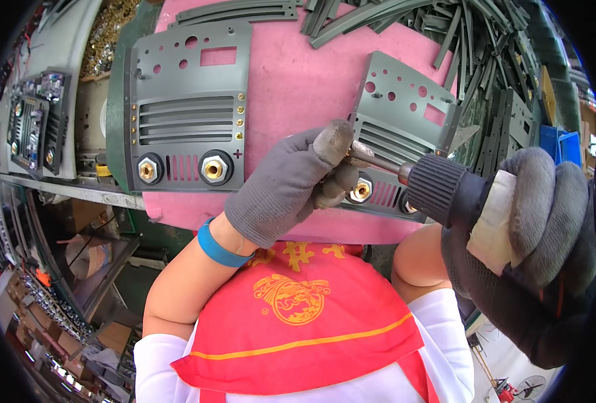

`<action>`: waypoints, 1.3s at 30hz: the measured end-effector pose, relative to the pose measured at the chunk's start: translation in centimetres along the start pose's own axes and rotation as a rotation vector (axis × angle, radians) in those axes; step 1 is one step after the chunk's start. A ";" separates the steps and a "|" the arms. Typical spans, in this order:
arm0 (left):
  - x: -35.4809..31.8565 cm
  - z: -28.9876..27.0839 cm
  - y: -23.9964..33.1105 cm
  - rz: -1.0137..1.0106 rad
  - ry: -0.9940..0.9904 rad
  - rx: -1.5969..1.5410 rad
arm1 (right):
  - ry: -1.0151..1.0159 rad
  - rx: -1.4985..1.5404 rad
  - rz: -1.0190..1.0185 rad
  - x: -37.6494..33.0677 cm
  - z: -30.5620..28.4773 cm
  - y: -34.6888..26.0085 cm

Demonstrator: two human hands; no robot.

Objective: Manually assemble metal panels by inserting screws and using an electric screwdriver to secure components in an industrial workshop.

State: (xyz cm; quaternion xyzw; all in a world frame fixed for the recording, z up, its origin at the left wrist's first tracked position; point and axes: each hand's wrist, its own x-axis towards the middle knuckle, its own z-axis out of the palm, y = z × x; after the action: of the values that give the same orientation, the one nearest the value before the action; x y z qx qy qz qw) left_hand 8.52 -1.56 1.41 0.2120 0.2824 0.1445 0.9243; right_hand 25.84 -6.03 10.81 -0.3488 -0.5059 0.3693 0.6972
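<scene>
My right hand (546,215), in a grey glove, grips a black electric screwdriver (445,191) with pale tape on its body. Its thin metal bit (384,163) points left at the fingertips of my left hand (298,171). That gloved hand is closed in a pinch at the bit's tip; whatever small piece is between the fingers is hidden. Beneath both hands lies a dark grey slotted metal panel (395,121), partly covered, with a brass-centred hex nut fitting (360,190) by its near edge. A similar panel (184,84) rests to the left, with two such fittings and small brass screws along its slots.
Pink sheeting (298,80) covers the bench. Loose grey metal strips (472,60) are heaped at the far right, near a blue bin (560,144). Small brass hardware (107,40) lies at the far left, and assembled circuit units (33,127) sit on the left side.
</scene>
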 end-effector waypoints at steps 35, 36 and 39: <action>0.0 0.8 -3.0 0.305 0.336 0.813 | -0.218 -0.105 0.179 -0.7 -4.0 2.1; 0.2 0.8 -3.3 0.353 0.340 0.819 | -0.227 -0.107 0.185 -0.4 -3.7 2.8; 0.1 1.5 -3.0 0.331 0.367 0.816 | -0.257 -0.114 0.201 -0.9 -2.4 2.4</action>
State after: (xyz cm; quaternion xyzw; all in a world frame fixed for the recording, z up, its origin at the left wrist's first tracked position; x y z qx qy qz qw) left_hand 9.94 -4.58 1.11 0.5707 0.4371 0.2020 0.6652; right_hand 27.61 -5.93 7.79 -0.3863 -0.5735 0.4493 0.5656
